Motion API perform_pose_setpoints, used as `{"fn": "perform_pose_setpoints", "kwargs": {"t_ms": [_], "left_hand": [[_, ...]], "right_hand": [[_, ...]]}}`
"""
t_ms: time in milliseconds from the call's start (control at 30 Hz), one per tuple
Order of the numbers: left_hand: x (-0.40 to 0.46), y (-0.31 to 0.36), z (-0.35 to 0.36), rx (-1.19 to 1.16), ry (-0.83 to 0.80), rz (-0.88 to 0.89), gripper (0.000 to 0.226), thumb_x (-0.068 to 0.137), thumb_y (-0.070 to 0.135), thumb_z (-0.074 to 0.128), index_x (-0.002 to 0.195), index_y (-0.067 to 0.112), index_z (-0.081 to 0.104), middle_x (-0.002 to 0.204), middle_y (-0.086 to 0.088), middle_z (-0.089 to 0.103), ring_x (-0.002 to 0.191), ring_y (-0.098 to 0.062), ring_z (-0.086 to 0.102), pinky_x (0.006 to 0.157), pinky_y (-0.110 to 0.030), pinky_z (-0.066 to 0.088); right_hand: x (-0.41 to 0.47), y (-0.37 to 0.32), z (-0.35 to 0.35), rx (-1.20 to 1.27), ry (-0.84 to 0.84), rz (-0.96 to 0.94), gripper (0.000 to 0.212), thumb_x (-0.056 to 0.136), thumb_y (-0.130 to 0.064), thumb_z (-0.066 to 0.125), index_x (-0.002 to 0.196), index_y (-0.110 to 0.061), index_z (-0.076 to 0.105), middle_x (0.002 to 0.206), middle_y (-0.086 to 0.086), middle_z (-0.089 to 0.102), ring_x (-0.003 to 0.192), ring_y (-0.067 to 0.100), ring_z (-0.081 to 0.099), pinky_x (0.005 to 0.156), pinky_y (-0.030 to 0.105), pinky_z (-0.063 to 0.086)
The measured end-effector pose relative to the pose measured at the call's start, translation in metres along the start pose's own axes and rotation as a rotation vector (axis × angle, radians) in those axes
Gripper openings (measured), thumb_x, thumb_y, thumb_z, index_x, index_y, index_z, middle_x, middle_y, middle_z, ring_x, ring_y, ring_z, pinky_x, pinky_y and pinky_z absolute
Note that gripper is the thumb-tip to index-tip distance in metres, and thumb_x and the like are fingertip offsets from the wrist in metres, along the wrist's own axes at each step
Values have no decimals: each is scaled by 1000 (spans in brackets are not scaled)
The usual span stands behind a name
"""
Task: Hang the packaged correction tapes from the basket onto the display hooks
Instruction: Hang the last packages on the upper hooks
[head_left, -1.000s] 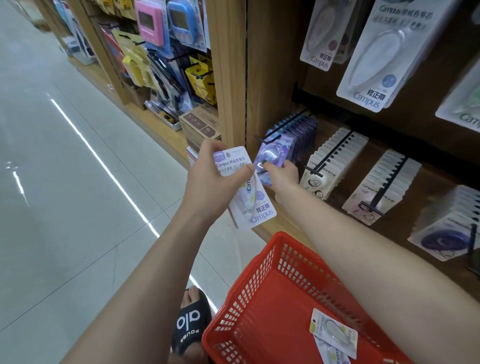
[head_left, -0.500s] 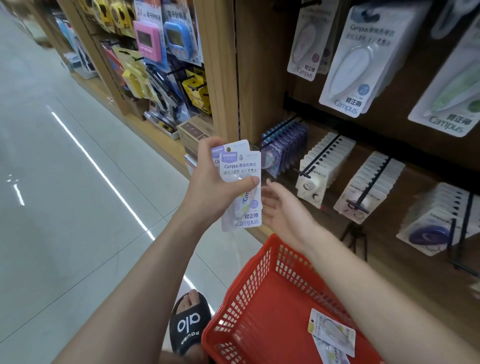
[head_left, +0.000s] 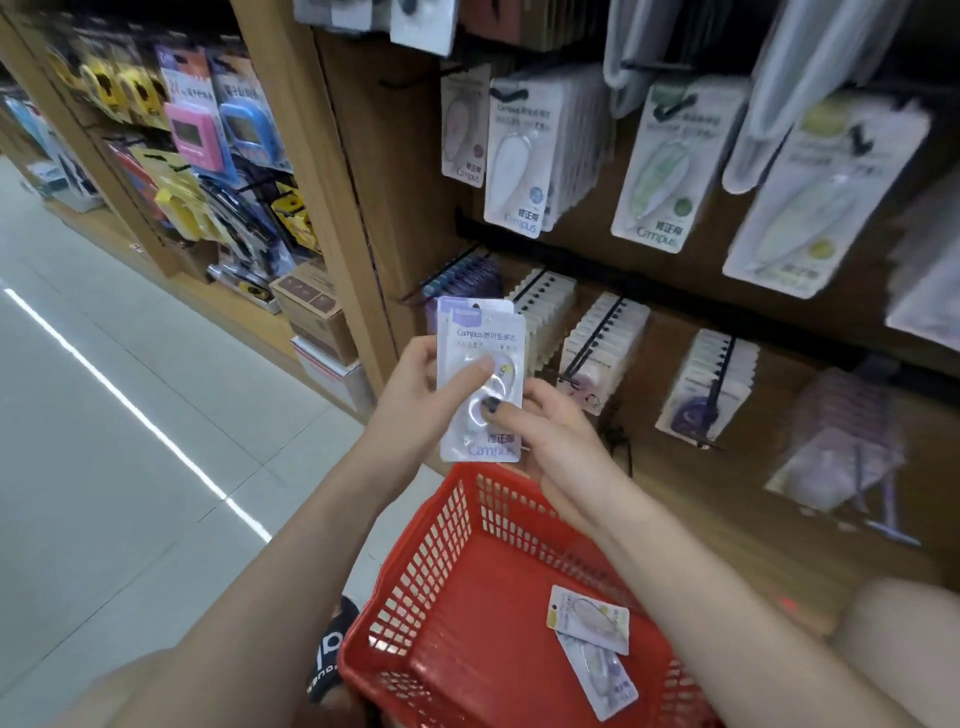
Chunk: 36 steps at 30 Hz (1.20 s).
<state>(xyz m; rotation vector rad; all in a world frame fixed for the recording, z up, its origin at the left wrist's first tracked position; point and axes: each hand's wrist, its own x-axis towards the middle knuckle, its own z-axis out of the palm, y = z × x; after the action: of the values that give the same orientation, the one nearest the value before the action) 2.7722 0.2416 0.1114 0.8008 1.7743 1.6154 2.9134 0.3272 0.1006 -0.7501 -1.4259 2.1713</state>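
**Both hands on a small stack of correction tape packs**

The held correction tape packs (head_left: 480, 379) stand upright in front of the shelf, at least two cards one behind the other, the back one showing as a purple edge at the top. The left hand (head_left: 415, 400) holds them from the left, its thumb pressed across the front blister and its fingers behind the card. The right hand (head_left: 550, 436) meets the same stack from below and to the right, its thumb on the lower part of the blister and its fingers curled behind the right edge. So both grips are pinching the packs.

Straight below the grip sits the red basket (head_left: 447, 597), its near rim just under the packs' bottom edge. Two more packs (head_left: 589, 618) lie overlapping on its floor, toward the right forearm.

Just behind and to the right of the grip, black display hooks (head_left: 602, 327) carry rows of small white packs, with a purple row (head_left: 467, 275) directly behind the held cards. Above the grip hang larger Campus packs (head_left: 524, 161).

Left of the grip, beyond a wooden upright (head_left: 332, 171), pink and blue timers (head_left: 218, 130) hang over a pale tiled floor (head_left: 104, 467). A black sandal (head_left: 330, 654) shows beside the basket's left corner.
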Motion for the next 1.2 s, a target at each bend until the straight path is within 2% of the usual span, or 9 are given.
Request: {"fn": "perform_pose_setpoints", "kwargs": {"t_ms": [67,133,300,433,600,833,933,1067,1200], "left_hand": [[-8,-1,15,-33,-62,-6,39,87,51,75,117,29,63,110,8,77,101,-19,77,71,-31,63],[-13,1,28,-65,-110,7,26,97,35,71,120,25,62,111,4,79,100,-23,78,67,-30,63],[-21,18,60,-39,-156,84,42,89,28,77,128,20,62,123,1,76,113,-23,73,92,-47,60],[-25,39,87,-2,-194,151,34,96,22,72,129,27,65,123,7,76,112,-15,73,88,-35,60],[-29,65,123,-3,-222,182,27,105,11,56,126,25,67,125,5,75,116,-19,71,97,-46,56],[-44,90,170,38,-237,210,20,104,16,62,124,16,65,116,1,77,108,-21,74,93,-53,60],[-46,98,184,70,-261,260,15,104,21,63,119,21,65,110,6,77,103,-16,75,84,-46,63],[-42,109,201,78,-271,294,19,105,21,62,123,25,64,111,11,77,99,-10,76,70,-24,61],[-43,117,213,71,-326,320,17,105,19,61,117,29,65,110,13,76,100,-9,75,71,-22,59]], "right_hand": [[-15,-5,-15,-7,21,3,27,98,0,63,124,-7,67,112,15,78,97,29,77,72,34,63],[-30,-9,-30,-34,26,3,30,99,0,61,128,-10,67,114,13,78,100,29,77,71,31,62],[-59,-24,-63,-138,98,-75,36,99,-8,67,131,-23,66,119,4,77,109,25,75,98,51,59],[-72,-38,-84,-155,133,-129,34,98,-12,69,129,-25,65,119,1,77,111,22,75,101,54,57],[-89,-57,-110,-133,211,-206,39,89,-20,70,127,-27,67,118,2,78,113,23,74,104,57,55],[-126,-73,-155,-181,340,-323,37,88,-15,69,121,-31,69,119,-5,77,115,16,72,102,49,56],[-144,-81,-176,-222,423,-407,34,90,-10,68,114,-34,70,113,-7,78,104,9,74,77,28,60],[-161,-106,-198,-202,485,-494,31,89,-11,68,114,-31,70,116,-2,77,109,18,74,90,40,61],[-167,-126,-206,-222,505,-534,30,89,-13,69,113,-31,69,117,-2,77,109,18,75,93,43,61]]}}
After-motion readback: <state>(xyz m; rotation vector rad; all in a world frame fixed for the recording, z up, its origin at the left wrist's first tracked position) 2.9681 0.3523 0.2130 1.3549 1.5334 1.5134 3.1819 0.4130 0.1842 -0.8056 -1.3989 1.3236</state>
